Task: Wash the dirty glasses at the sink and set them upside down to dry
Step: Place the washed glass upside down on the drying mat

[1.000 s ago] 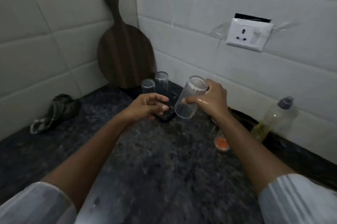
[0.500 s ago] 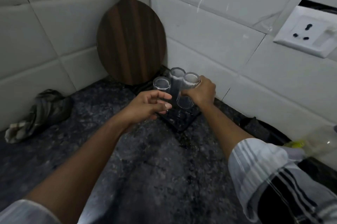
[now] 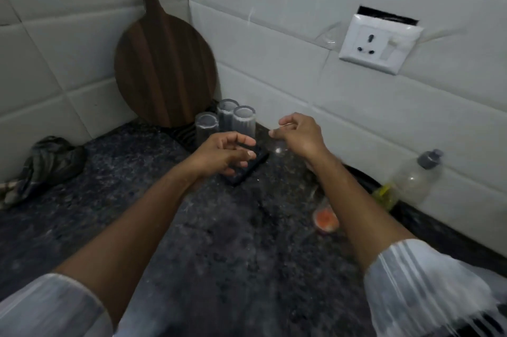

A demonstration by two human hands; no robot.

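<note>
Clear ribbed glasses (image 3: 225,124) stand upright, bases up, clustered on a dark mat (image 3: 247,169) in the speckled stone corner. Left hand (image 3: 225,154) and right hand (image 3: 300,135) hover loosely curled, holding nothing.

Corner is tight: three upturned glasses (image 3: 225,122) stand clustered, hemmed by the round chopping board (image 3: 164,62) behind-left and the tiled wall (image 3: 301,89) on the right. Approach is from the front, over open bench (image 3: 219,254). Right flank has an orange-lidded tub (image 3: 325,218) and a plastic bottle (image 3: 411,180); a crumpled cloth (image 3: 46,163) lies far left.
</note>
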